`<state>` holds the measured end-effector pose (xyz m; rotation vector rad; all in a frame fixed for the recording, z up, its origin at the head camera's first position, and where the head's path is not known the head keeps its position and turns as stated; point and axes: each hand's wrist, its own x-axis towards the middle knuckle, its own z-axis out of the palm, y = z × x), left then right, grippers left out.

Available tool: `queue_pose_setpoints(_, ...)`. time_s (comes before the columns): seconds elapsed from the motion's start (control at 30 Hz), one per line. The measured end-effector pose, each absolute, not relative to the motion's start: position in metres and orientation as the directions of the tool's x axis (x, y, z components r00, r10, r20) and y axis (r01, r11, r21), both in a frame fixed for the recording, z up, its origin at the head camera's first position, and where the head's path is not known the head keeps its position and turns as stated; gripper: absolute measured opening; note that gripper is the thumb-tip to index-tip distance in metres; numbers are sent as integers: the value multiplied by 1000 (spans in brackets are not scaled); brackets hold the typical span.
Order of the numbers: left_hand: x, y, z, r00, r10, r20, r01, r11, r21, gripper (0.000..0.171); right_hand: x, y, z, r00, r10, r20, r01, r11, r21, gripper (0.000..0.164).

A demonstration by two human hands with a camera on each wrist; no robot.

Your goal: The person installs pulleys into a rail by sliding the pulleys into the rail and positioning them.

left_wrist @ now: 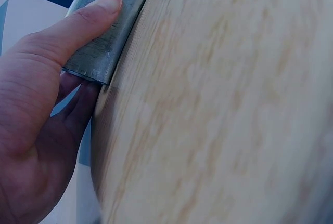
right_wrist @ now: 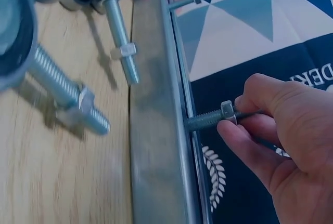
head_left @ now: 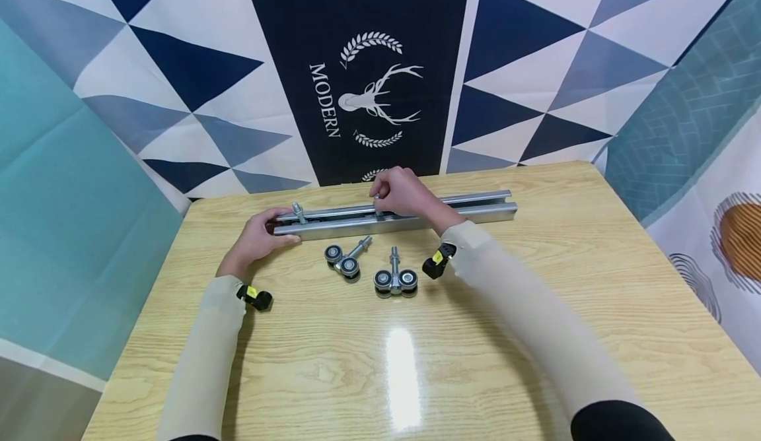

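A long metal track (head_left: 333,228) with a slot along its top lies across the far part of the table. My left hand (head_left: 259,236) grips its left end, thumb on the near face and fingers behind, as the left wrist view shows. Two threaded bolts with nuts stand up out of the slot. One bolt (head_left: 299,213) is close to the left hand. The other bolt (right_wrist: 210,119) is pinched near its nut between thumb and fingers of my right hand (head_left: 404,192). Whatever sits under these bolts inside the track is hidden.
Two roller trolleys lie on the wooden table (head_left: 321,362) in front of the track. The left trolley (head_left: 345,261) is turned at an angle, and the right trolley (head_left: 395,279) has its bolt pointing toward the track. Behind the table hangs a patterned cloth (head_left: 380,5).
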<state>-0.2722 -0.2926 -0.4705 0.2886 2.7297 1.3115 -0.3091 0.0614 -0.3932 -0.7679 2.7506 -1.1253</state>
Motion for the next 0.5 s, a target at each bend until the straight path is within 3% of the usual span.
queue_pose_setpoints(0.5, -271, -293, -471, -975, 220, -5, 129, 590, 797, 70, -308, 25, -396, -862, -485, 147, -443, 582, -682, 10)
